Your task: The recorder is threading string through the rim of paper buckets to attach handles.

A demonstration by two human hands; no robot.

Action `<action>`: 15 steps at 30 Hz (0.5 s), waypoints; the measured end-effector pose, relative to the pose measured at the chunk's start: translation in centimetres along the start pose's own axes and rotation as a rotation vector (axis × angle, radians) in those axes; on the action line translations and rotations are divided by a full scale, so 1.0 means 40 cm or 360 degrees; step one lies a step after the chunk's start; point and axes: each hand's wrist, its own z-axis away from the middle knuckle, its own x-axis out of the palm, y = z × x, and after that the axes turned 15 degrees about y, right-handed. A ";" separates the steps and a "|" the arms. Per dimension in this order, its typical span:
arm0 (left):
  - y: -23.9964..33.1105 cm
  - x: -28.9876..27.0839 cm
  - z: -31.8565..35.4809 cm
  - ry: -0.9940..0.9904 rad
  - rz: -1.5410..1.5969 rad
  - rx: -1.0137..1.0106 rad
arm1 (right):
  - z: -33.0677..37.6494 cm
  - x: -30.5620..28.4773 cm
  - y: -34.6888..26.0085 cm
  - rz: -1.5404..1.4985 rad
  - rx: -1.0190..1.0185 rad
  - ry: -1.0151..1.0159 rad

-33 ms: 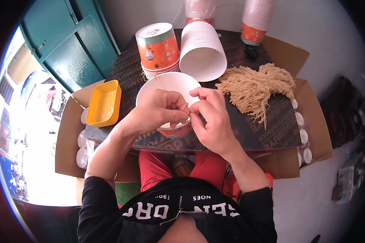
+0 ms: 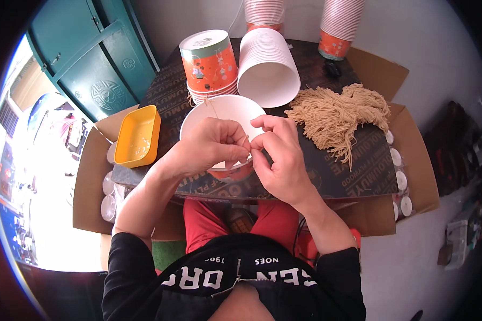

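An upright paper cup (image 2: 226,109), white inside and orange outside, stands on the dark board (image 2: 359,176) in front of me. My left hand (image 2: 211,145) and my right hand (image 2: 277,155) meet over its near rim, fingertips pinched together on a thin tan string (image 2: 214,109) that runs across the cup's inside. A heap of the same tan strings (image 2: 334,115) lies to the right of the cup.
Behind the cup is an upside-down stack of orange cups (image 2: 209,64) and a stack lying on its side (image 2: 266,67). Two more tall stacks (image 2: 340,21) stand at the back. A yellow tray (image 2: 138,136) sits at the left. Cardboard boxes (image 2: 412,176) flank the board.
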 end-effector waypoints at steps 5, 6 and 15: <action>-0.009 -0.004 -0.005 0.0068 -0.0029 0.0038 | 0.008 0.001 -0.019 -0.0022 -0.0045 0.0122; -0.012 -0.006 -0.006 0.0078 -0.0004 0.0046 | 0.012 0.003 -0.021 0.0004 -0.0120 0.0114; -0.020 0.001 0.005 0.0079 -0.0066 0.0020 | 0.021 0.001 0.023 0.0218 -0.0174 0.0094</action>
